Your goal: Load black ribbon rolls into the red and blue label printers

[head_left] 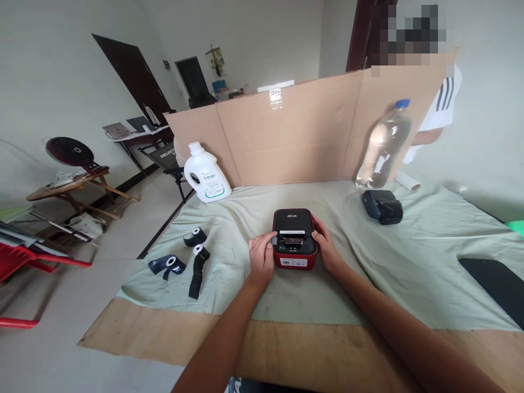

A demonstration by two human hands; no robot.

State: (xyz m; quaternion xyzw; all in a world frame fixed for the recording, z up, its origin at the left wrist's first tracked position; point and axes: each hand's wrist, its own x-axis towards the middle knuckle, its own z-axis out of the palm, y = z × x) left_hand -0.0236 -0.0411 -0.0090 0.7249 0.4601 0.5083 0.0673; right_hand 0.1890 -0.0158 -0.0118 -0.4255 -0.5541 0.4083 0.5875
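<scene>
Nearest to me runs the bare wooden front edge of the table [295,344]; beyond that a pale green cloth [233,218] covers it. The red-and-black device [292,219] sits on the cloth, midway between the left and right edges, with my hands on either side. My left hand [262,256] has its index finger stretched to the device's left side, the others bent; I can't tell whether it pinches anything. My right hand [325,245] is loosely spread along the right side, thumb apart from the fingers. Toward the left edge lie three black strips with white rolls [198,273]; by the right edge, a flat black object [493,281]. Farther off, a black device [373,206] lies before a clear bottle [385,144] near the back right corner, and a white jug [208,177] stands at the back left. Cardboard [286,147] lines the back edge; a person's white sleeve [448,101] shows behind.
</scene>
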